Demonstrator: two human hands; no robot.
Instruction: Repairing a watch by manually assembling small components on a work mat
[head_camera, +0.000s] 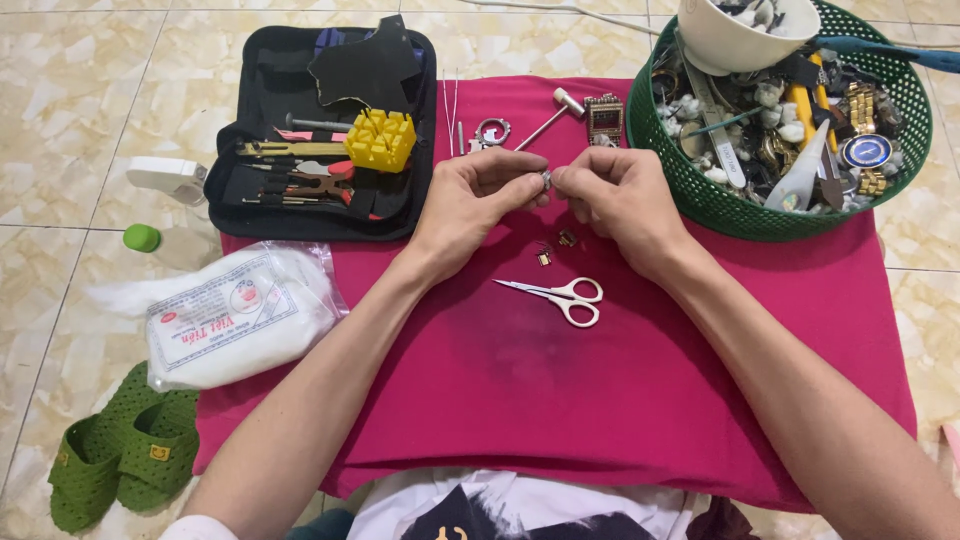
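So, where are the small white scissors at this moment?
In the head view, the small white scissors lie on the pink cloth, just below both hands, between the forearms, near two tiny brown metal pieces.

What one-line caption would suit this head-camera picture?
Left hand and right hand pinch a small silvery metal part above white-handled scissors on magenta cloth.

I see my left hand (470, 195) and right hand (615, 195) meet over the pink cloth (560, 400), pinching a tiny metal piece (546, 180) between the fingertips. White scissors (565, 296) lie just below. A black tool case (320, 130) sits to the left, a green basket (700, 190) of watch parts to the right.
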